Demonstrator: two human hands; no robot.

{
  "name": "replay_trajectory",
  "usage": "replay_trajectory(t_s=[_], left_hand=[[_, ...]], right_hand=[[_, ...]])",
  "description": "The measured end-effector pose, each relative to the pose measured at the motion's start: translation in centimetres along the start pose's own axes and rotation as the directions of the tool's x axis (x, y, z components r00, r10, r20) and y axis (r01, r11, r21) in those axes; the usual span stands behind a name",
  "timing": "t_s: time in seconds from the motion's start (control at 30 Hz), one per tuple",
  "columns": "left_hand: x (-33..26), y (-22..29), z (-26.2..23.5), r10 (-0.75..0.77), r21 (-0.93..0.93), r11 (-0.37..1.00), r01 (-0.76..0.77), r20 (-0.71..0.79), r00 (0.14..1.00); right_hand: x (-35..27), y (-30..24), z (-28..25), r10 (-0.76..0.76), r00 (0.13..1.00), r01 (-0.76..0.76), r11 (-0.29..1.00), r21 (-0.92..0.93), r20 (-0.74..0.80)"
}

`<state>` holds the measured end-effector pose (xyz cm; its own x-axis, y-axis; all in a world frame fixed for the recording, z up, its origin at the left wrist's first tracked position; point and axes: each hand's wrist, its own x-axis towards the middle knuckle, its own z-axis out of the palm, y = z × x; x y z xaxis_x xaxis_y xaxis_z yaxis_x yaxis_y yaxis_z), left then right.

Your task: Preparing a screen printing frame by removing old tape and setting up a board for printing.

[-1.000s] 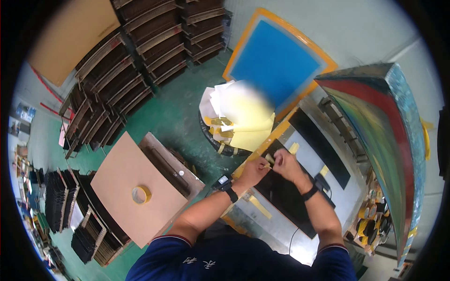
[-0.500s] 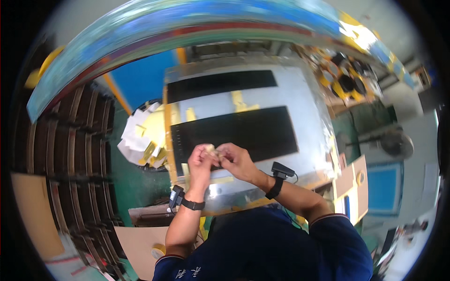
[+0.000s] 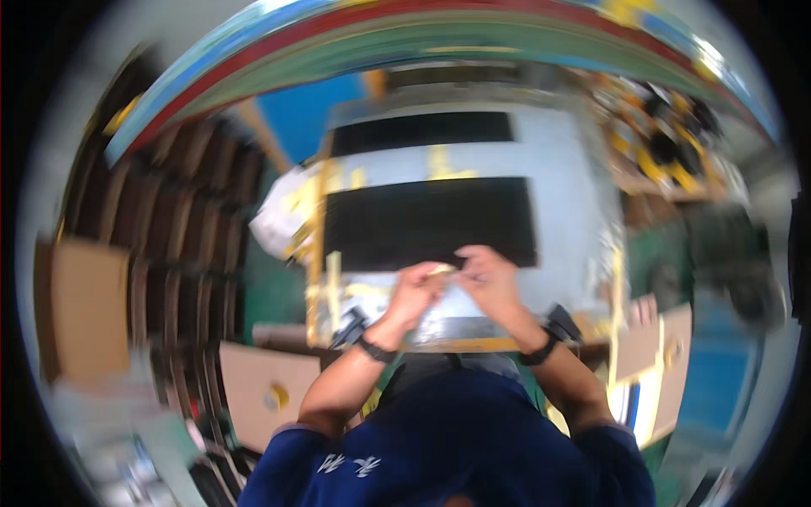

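Over the near edge of a large black panel (image 3: pixel 431 221), both my hands are close together. In my left hand (image 3: pixel 414 296), closed fingers pinch a small pale-yellow crumpled piece (image 3: pixel 441 269), maybe tape; blur hides its exact kind. My right hand (image 3: pixel 490 283) is just to the right, its thumb and fingers drawn together by that piece; whether it grips anything is unclear. The panel lies flat on a light grey worktable (image 3: pixel 574 228). A narrower black panel (image 3: pixel 422 133) lies beyond it, with yellow tape strips (image 3: pixel 443 165) between the two.
A colourful overhead beam (image 3: pixel 439 38) crosses the top. To the left are dark racks (image 3: pixel 160 228) and a bag of white and yellow scraps (image 3: pixel 283 215). Tape rolls (image 3: pixel 663 144) crowd the far-right bench. Cardboard sheets (image 3: pixel 262 380) flank my body.
The view has shifted, and the table appears squarer to me. My hands have come back toward the panel's near edge and moved slightly apart, the pale-yellow piece staying at the left fingertips.
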<state>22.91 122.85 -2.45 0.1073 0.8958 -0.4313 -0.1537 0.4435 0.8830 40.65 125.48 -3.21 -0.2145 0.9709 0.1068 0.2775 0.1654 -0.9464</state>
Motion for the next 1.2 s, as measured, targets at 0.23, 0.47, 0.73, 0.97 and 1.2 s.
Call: replay_trajectory(t_s=[0.23, 0.47, 0.73, 0.97, 1.2], left_hand=[[-1.9, -3.5, 4.2, 0.053, -0.755, 0.651, -0.071, -0.049, 0.997], [-3.9, 0.3, -1.3, 0.147, -0.856, 0.486, -0.174, -0.116, 0.982], [-3.3, -1.7, -8.1, 0.181, -0.456, 0.851, -0.261, -0.212, 0.96], [5.1, -4.5, -35.8, 0.283, 0.243, 0.958, -0.154, -0.702, 0.654], [11.1, -6.0, -52.4, 0.336, 0.473, 0.868, 0.151, -0.783, 0.523]], right_hand=[[1.9, -1.5, 1.5, -0.485, 0.807, 0.586, 0.724, -0.363, 0.337], [0.6, -3.1, 10.2, -0.503, 0.747, 0.596, 0.797, -0.103, 0.434], [6.0, -3.3, 14.2, -0.339, 0.902, 0.361, 0.932, -0.04, 0.267], [4.2, -1.5, 7.2, -0.038, 0.994, 0.057, 0.98, -0.188, 0.102], [1.0, 9.8, -6.7, 0.356, 0.829, -0.484, 0.842, -0.237, -0.431]])
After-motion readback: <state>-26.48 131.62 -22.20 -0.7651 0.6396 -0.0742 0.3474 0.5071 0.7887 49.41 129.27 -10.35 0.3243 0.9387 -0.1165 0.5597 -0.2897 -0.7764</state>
